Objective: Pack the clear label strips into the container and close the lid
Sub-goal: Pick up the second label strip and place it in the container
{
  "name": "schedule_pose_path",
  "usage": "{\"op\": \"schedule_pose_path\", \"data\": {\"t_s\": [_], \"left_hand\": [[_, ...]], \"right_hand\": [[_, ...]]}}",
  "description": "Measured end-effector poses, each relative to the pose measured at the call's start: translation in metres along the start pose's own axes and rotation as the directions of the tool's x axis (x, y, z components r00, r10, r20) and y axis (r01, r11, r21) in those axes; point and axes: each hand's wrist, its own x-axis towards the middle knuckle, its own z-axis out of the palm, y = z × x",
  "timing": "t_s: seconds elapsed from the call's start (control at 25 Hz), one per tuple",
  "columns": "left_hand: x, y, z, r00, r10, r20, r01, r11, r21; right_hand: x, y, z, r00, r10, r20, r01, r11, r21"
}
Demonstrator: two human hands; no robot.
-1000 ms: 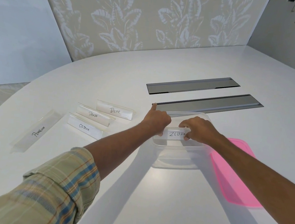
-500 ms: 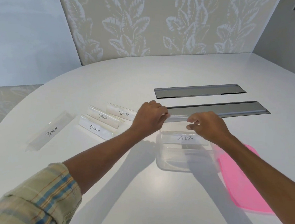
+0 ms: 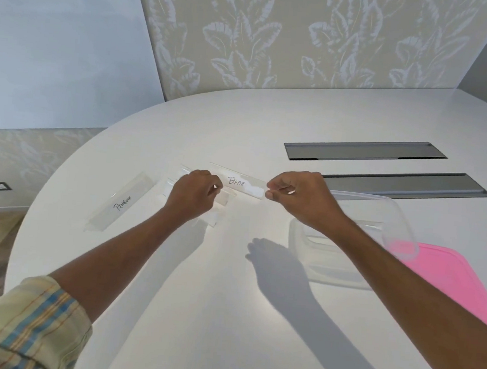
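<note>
The clear strip marked BEAR [image 3: 241, 182] is being held at both ends, left of the clear container [image 3: 391, 222]. The right hand [image 3: 302, 202] is pinching its right end with curled fingers, forearm crossing over the container. The left hand [image 3: 194, 196] is gripping its left end, knuckles up, covering other strips. The PENGUIN strip [image 3: 123, 202] is lying farther left on the white table [image 3: 226, 314]; the pink lid [image 3: 445, 276] is lying beside the container.

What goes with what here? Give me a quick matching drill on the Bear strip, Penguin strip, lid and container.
1. Bear strip
2. Penguin strip
3. lid
4. container

a. lying flat at far left
b. pink, on the table at right
c. held at both ends
d. clear, open, under the right forearm

Pairs: 1-c, 2-a, 3-b, 4-d
</note>
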Motion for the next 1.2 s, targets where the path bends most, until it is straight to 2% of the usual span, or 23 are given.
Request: {"op": "schedule_pose_path", "data": {"t_s": [0.36,0.52,0.76,1.0,1.2], "left_hand": [[-0.003,-0.081,-0.018,0.992,-0.07,0.106,0.06,0.994,0.091],[0.001,-0.104,-0.018,0.983,-0.063,0.17,0.042,0.991,0.125],[0.015,-0.13,-0.011,0.933,-0.056,0.357,-0.006,0.985,0.171],[0.03,-0.145,0.001,0.922,-0.032,0.386,-0.04,0.983,0.178],[0.037,-0.15,0.002,0.917,-0.022,0.397,-0.04,0.988,0.147]], "right_hand": [[0.029,-0.038,0.105,0.979,0.096,0.179,-0.102,0.994,0.025],[0.039,-0.046,0.143,0.972,0.134,0.193,-0.12,0.989,-0.081],[0.05,-0.043,0.18,0.959,0.215,0.184,-0.164,0.952,-0.258],[0.052,-0.043,0.197,0.966,0.201,0.164,-0.129,0.921,-0.368],[0.053,-0.039,0.198,0.966,0.193,0.174,-0.116,0.919,-0.376]]}}
